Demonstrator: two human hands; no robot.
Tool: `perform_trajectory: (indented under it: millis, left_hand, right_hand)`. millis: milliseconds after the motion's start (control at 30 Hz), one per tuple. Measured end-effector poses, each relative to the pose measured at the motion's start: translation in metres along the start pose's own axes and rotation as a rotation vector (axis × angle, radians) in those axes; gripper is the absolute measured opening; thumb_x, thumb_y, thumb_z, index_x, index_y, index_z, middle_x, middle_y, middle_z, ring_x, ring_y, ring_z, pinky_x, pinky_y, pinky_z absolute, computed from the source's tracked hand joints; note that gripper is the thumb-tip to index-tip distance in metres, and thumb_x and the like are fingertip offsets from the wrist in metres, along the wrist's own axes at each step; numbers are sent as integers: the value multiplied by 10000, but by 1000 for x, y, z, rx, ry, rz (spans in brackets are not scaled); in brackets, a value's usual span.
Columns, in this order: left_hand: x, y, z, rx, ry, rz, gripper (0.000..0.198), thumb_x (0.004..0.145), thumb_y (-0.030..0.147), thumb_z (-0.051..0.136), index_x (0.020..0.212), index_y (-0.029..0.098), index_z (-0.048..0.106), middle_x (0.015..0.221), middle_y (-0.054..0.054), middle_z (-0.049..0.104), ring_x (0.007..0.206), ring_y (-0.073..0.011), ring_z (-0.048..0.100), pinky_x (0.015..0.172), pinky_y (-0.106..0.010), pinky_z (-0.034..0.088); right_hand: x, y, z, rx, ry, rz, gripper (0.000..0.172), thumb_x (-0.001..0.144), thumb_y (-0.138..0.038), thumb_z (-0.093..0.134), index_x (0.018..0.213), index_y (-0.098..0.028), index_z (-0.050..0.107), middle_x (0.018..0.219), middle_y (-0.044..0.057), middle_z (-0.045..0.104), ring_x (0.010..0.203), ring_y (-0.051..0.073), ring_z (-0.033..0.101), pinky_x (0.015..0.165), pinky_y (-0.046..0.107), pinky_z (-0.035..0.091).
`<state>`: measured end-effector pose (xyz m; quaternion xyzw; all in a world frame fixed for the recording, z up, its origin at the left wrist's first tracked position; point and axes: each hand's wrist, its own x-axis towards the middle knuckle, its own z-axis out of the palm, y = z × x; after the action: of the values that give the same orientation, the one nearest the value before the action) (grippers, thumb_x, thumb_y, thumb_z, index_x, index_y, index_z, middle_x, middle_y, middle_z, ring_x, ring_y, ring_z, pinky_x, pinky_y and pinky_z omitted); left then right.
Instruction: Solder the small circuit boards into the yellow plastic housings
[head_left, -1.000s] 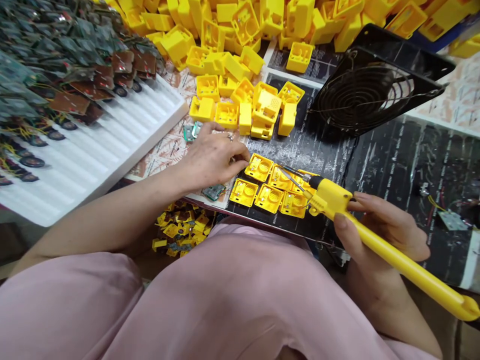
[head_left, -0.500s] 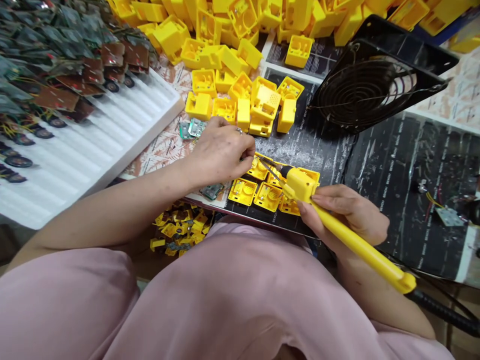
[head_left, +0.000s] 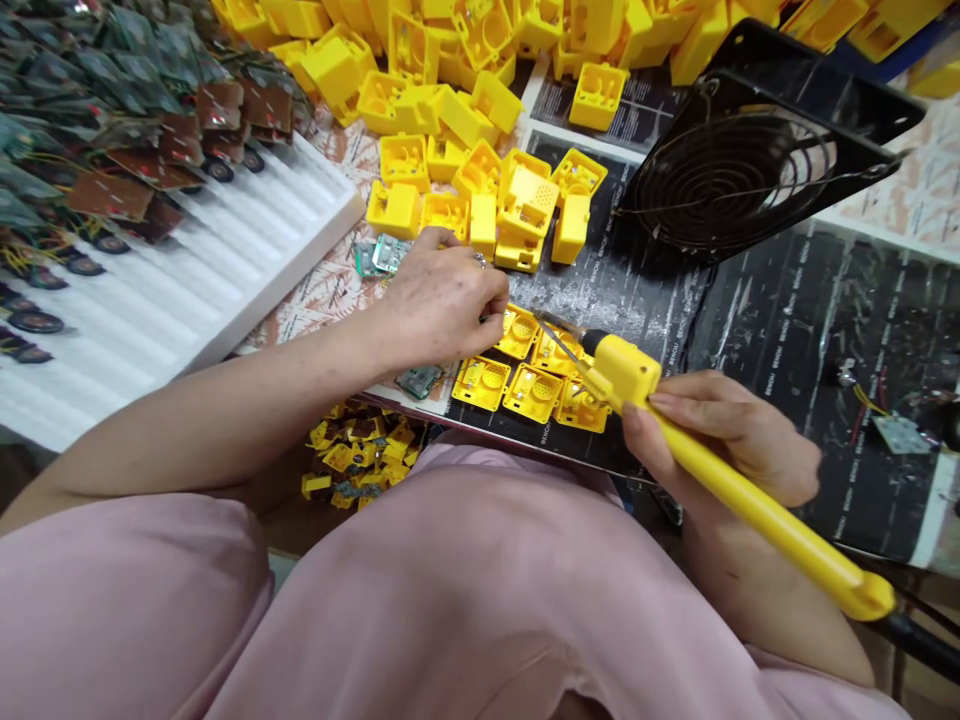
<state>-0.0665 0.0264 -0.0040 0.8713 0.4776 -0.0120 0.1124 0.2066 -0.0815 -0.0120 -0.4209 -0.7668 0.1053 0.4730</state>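
Soldering iron (head_left: 757,515) in right hand (head_left: 727,430) — yellow casings (head_left: 481,384)

right hand (head_left: 731,440): yellow soldering iron (head_left: 750,510) | left hand (head_left: 442,305): just above yellow plastic housing (head_left: 517,333)

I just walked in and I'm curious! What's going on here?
A person is working at a bench with bare hands. The right hand grips a yellow soldering iron, and its thin metal tip reaches over a small yellow plastic case, one of a group laid out on a black mat. The left hand sits just beside that group. More yellow cases lie heaped beyond.
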Motion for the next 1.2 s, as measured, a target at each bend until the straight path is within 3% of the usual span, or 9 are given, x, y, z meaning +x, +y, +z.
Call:
perform_trajectory:
  millis: [200, 333, 433, 600, 800, 867, 1000, 1100, 1200]
  left_hand:
    - [-3, -1, -3, -12, 14, -4, 294, 926, 332, 506, 841, 247, 775, 821, -50, 765, 963, -284, 747, 1172, -521, 450]
    - [-2, -2, -3, 25, 11, 31, 270, 933, 327, 521, 838, 246, 760, 794, -31, 744, 942, -276, 744, 1159, -524, 465]
    - [0, 0, -5, 40, -2, 48, 250, 933, 287, 534, 827, 255, 758, 794, -30, 748, 959, -277, 744, 1147, -519, 471]
    - [3, 5, -9, 67, -74, 16, 266, 928, 276, 534, 868, 245, 792, 849, -57, 771, 1025, -311, 756, 1159, -555, 454]
    - [2, 1, -7, -29, -35, -12, 240, 899, 313, 566, 840, 259, 793, 839, -48, 768, 1068, -319, 752, 1139, -529, 458]
    - [2, 0, -7, -9, -41, -1, 236, 904, 310, 563, 842, 252, 783, 859, -57, 773, 1065, -319, 752, 1115, -517, 472]
    - [3, 2, -6, 58, -55, 15, 244, 930, 313, 542, 871, 242, 769, 899, -69, 778, 1092, -328, 747, 1083, -511, 489]
    - [2, 4, -6, 49, -62, 7, 235, 940, 311, 548, 910, 240, 770, 919, -62, 775, 1142, -331, 740, 1103, -503, 491]
    - [-3, -1, -10, -33, -62, -19, 289, 950, 353, 563, 1083, 221, 783, 1040, -76, 793, 1174, -331, 734, 1113, -495, 515]
  right_hand:
    - [5, -2, 10, -42, -52, -26, 264, 894, -159, 902, 967, -264, 671, 783, -60, 784, 640, 150, 770, 530, 241, 629]
    - [12, 2, 21, -36, -30, -130, 293, 900, -244, 935, 958, -260, 648, 774, -37, 790, 627, 158, 771, 490, 235, 602]
    - [14, 3, 20, -14, -37, -171, 322, 871, -207, 956, 941, -244, 644, 749, -37, 777, 624, 146, 770, 528, 203, 615]
    - [9, -3, 7, 0, -6, -46, 244, 913, -131, 880, 956, -255, 673, 796, -23, 780, 672, 165, 780, 595, 253, 668]
    - [5, 2, 9, 16, 65, -37, 247, 892, -184, 910, 986, -291, 708, 747, -43, 774, 595, 181, 764, 501, 254, 636]
    - [3, 6, 9, 20, 89, -39, 317, 880, -174, 916, 1123, -294, 752, 799, -28, 803, 605, 186, 773, 508, 252, 638]
    - [-5, 9, 7, -1, 77, 5, 684, 888, -132, 901, 1507, -328, 688, 1086, 27, 857, 767, 185, 825, 692, 255, 701]
    - [-10, 11, 7, -10, 79, 20, 774, 904, -132, 885, 1587, -387, 621, 1263, 20, 838, 846, 166, 838, 792, 239, 712]
    - [-13, 15, 7, -36, 104, -6, 763, 884, -186, 919, 1564, -394, 640, 1233, -8, 847, 810, 168, 836, 756, 249, 717]
